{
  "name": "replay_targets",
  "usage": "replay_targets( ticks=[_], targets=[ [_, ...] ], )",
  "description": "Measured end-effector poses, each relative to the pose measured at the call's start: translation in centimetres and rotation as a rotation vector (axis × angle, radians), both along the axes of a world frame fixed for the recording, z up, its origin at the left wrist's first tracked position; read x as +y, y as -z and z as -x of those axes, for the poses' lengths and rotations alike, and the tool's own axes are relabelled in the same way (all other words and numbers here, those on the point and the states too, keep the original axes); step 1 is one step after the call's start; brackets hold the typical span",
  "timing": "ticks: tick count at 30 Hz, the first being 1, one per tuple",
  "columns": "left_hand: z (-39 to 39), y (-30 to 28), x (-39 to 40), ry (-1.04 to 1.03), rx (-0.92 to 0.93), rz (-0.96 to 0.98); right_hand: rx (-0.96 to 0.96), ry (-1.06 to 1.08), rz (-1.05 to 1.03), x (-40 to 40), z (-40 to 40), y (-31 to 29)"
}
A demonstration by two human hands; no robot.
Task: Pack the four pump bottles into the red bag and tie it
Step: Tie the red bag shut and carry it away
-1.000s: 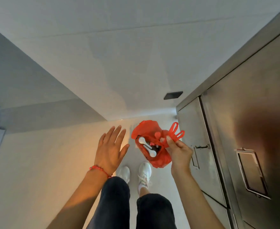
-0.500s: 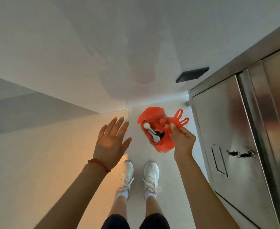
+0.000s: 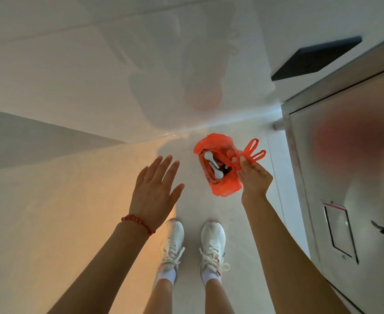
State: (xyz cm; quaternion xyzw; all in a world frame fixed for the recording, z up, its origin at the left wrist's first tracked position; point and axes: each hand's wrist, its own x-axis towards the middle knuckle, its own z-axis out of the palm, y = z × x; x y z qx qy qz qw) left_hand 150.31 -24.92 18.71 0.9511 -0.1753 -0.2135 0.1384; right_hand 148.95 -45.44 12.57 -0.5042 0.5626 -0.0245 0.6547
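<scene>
The red bag (image 3: 225,186) hangs in the air above the floor, held at its gathered handles by my right hand (image 3: 253,177). Two handle loops (image 3: 255,150) stick out past my thumb. The bag's mouth gapes, and white pump heads of the pump bottles (image 3: 212,165) show inside, along with darker parts; how many bottles are in it I cannot tell. My left hand (image 3: 156,191) floats to the left of the bag, palm down, fingers spread, touching nothing. A red bead bracelet circles its wrist.
A stainless steel cabinet (image 3: 349,177) with a recessed door handle stands close on the right. A glossy white wall (image 3: 118,64) rises ahead, with a dark slot (image 3: 315,57) near the cabinet. My feet in white shoes (image 3: 193,243) stand on the pale floor below the bag.
The view has tipped down and the cabinet has slid right. My right hand and the bag hold the same grip; my left hand stays open beside it.
</scene>
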Motion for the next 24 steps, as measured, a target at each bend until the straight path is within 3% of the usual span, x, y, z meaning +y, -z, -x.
replay_targets(
  ticks=[10,24],
  targets=[
    [-0.1,3.1,0.5,-0.037,0.014,0.009,-0.016,-0.085,0.096,-0.3,0.1,2.9],
    [0.9,2.5,-0.1,-0.017,0.019,0.010,0.054,-0.040,0.205,-0.1,2.7,2.5]
  ],
)
